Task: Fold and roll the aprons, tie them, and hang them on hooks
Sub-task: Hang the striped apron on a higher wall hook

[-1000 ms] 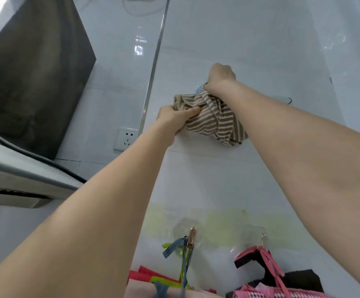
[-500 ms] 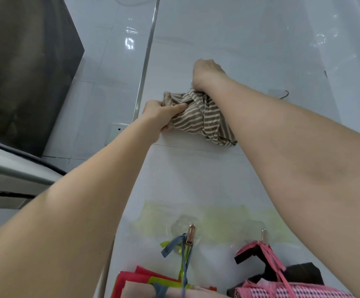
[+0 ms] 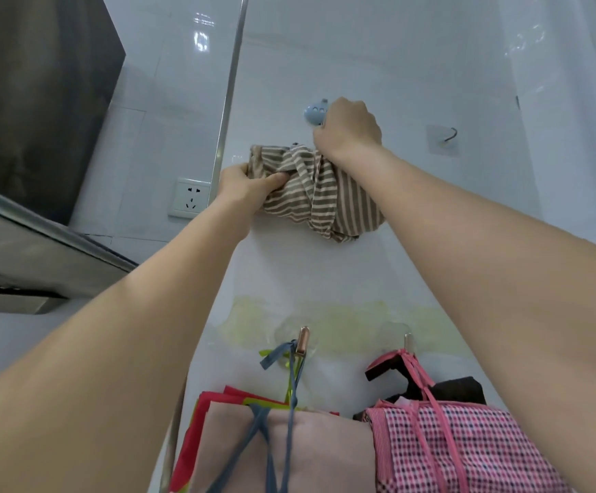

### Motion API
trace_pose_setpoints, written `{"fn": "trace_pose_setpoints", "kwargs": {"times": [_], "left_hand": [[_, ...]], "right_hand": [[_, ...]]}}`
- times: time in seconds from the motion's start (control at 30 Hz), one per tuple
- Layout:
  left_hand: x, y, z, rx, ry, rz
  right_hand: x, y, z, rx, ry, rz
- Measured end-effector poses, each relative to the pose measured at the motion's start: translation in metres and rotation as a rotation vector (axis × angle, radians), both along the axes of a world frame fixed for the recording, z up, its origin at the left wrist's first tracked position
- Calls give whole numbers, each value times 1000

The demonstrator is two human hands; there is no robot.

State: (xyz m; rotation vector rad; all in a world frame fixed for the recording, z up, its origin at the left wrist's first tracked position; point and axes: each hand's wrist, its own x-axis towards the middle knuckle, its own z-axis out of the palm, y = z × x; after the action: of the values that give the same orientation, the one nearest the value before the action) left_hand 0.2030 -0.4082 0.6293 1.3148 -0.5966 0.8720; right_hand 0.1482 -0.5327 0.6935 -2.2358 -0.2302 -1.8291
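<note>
A rolled brown-and-cream striped apron (image 3: pixel 319 193) is held against the white tiled wall. My left hand (image 3: pixel 250 185) grips its left end, thumb pressed into the cloth. My right hand (image 3: pixel 348 128) is curled at the bundle's top, just below a pale blue wall hook (image 3: pixel 313 113); what its fingers hold is hidden. Lower down, a pink rolled apron with blue ties (image 3: pixel 282 446) hangs from a copper hook (image 3: pixel 303 339), and a pink checked apron (image 3: pixel 467 446) hangs from a silver hook (image 3: pixel 408 341).
A bare metal hook on a clear pad (image 3: pixel 447 137) sits right of the blue one. A white wall socket (image 3: pixel 189 197) is left of a metal corner strip (image 3: pixel 227 97). A dark range hood (image 3: pixel 30 112) juts out at left.
The striped bundle has dropped slightly away from the blue hook, which now shows beside my right hand. Both hands keep their hold.
</note>
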Motion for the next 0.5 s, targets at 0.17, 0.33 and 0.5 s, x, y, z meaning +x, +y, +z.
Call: {"fn": "trace_pose_setpoints", "kwargs": {"times": [0.17,0.33,0.5], "left_hand": [[-3,-7,-9,-10,3,68],[-12,-3,-13,59,-9,141],[-24,-8,-10,152,67,347]], "right_hand": [[7,-9,-29,-57,-131,-89],[22,-19,-59,-30,-96,-94],[18,-34,-52,-62,181,43]]}}
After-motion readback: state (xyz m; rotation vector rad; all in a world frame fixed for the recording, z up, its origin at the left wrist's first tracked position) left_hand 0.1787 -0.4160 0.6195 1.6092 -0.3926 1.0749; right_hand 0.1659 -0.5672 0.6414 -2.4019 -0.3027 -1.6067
